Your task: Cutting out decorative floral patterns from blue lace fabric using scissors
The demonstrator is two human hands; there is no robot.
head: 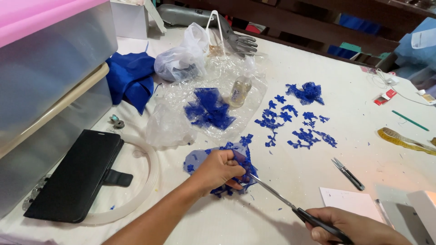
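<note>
lace [236, 156], blue, floral, perhaps crumpled

We see a black phone case [77, 174] at eight o'clock, folded blue cloth [131, 78] at eleven, a small glass bottle [240, 90] on clear plastic at twelve, a yellow measuring tape [405, 140] and small snips [348, 173] at three

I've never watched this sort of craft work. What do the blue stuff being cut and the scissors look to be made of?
The blue lace piece in the left hand looks like sheer embroidered fabric: netting shows between raised motifs. The scissors in the right hand seem to be shiny metal blades with dark, probably plastic, handles.
</note>
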